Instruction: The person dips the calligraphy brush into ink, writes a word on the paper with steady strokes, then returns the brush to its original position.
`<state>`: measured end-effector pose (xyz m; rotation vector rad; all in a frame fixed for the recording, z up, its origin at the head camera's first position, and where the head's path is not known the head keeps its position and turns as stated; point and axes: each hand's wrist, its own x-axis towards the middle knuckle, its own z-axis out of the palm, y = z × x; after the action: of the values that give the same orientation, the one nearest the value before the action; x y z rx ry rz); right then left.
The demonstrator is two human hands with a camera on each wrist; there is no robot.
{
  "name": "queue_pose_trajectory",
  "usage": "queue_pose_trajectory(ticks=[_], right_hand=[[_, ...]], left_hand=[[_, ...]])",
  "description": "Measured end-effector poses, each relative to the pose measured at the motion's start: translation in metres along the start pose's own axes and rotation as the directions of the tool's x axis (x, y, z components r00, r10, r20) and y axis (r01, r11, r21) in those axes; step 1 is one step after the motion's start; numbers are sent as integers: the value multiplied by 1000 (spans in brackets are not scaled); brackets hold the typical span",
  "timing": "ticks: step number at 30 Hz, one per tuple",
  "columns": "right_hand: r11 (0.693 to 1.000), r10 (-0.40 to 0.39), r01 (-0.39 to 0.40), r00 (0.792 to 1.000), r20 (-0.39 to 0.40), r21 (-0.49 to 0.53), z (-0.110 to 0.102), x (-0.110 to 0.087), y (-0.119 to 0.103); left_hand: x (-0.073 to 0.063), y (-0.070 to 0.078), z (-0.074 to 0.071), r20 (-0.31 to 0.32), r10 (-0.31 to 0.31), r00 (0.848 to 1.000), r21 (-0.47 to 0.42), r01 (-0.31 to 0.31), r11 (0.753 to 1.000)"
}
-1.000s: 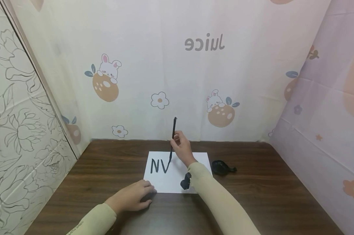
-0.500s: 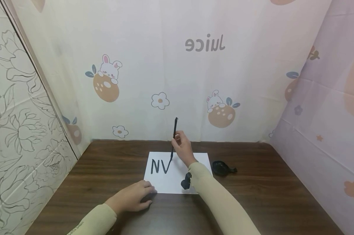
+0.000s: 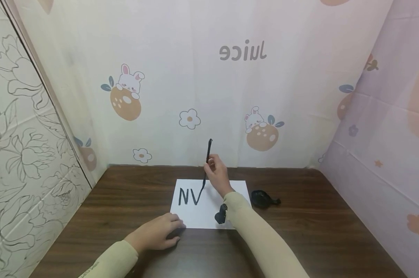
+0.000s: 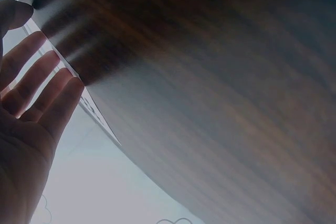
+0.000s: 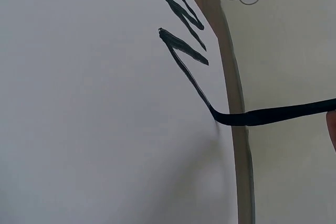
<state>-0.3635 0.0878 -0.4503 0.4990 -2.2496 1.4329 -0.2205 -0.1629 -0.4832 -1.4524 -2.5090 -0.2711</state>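
My right hand (image 3: pixel 217 174) pinches a black writing brush (image 3: pixel 208 152) partway up its handle, held nearly upright. In the right wrist view the bent tip of the brush (image 5: pixel 223 117) touches the white sheet of paper (image 5: pixel 105 103) at the top of a thin wet stroke. Black letters N and V (image 3: pixel 189 196) stand on the left half of the paper (image 3: pixel 209 216). My left hand (image 3: pixel 158 231) rests with relaxed, spread fingers at the sheet's lower left corner. The left wrist view shows its fingertips (image 4: pixel 77 85) along the paper's edge.
A small black dish with a short handle (image 3: pixel 261 199) sits just right of the paper. The dark wood table (image 3: pixel 126 197) ends at a printed curtain (image 3: pixel 160 77) behind, with more patterned panels at both sides. A black wrist device (image 3: pixel 221 214) hangs under the right sleeve.
The brush and my right hand have shifted slightly right and up, lengthening the right arm of the V a little. My left hand has stayed at the paper's corner.
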Motion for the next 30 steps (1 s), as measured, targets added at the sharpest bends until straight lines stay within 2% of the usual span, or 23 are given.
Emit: queue_pose_trajectory(ticks=[8,30], right_hand=[[1000,-4,4,1000,-20,1,-3,-1,-1],[1000,-14,14,997,-77,5,-19,0,5]], left_hand=[[0,-2,1,-14,19,1000,0,-19,1000],[2,-1,1,13,-9,1000,-11,9,1000]])
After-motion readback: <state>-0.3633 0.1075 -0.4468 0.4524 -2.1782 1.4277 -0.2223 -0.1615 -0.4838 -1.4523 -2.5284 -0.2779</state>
